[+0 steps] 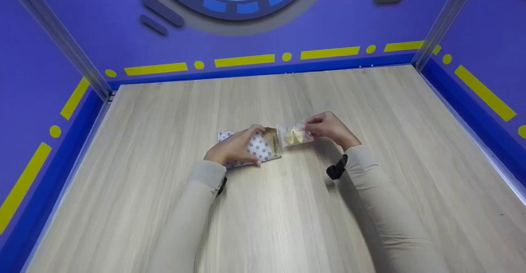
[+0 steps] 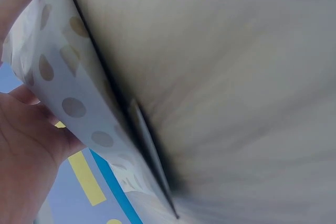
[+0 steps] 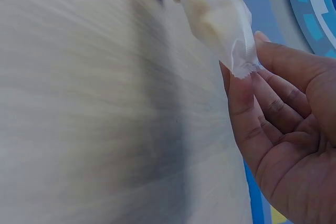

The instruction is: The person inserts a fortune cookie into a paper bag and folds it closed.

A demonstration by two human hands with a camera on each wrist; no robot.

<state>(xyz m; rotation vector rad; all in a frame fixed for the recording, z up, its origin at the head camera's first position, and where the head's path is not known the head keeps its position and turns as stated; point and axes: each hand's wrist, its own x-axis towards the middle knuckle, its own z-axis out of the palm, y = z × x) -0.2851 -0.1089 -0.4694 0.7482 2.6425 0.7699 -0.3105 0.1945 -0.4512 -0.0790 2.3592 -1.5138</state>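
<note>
My left hand (image 1: pixel 236 147) grips a white paper bag (image 1: pixel 261 147) with grey polka dots, thumb on the near side and fingers on the far side. The bag lies on its side on the table, and its brown-lined mouth faces right. In the left wrist view, the dotted paper (image 2: pixel 73 106) runs along the tabletop beside my hand (image 2: pixel 26 145). My right hand (image 1: pixel 328 129) pinches the right end of a small translucent packet (image 1: pixel 294 135) just outside the bag's mouth. Something pale yellow shows inside the packet. Its crimped edge sits between my thumb and fingers in the right wrist view.
A light wood-grain table (image 1: pixel 279 215) extends around both hands. Blue-purple panels (image 1: pixel 246 47) with yellow marks stand at the back and both sides, joined by metal corner posts (image 1: pixel 448 18). Dark straps sit at both wrists.
</note>
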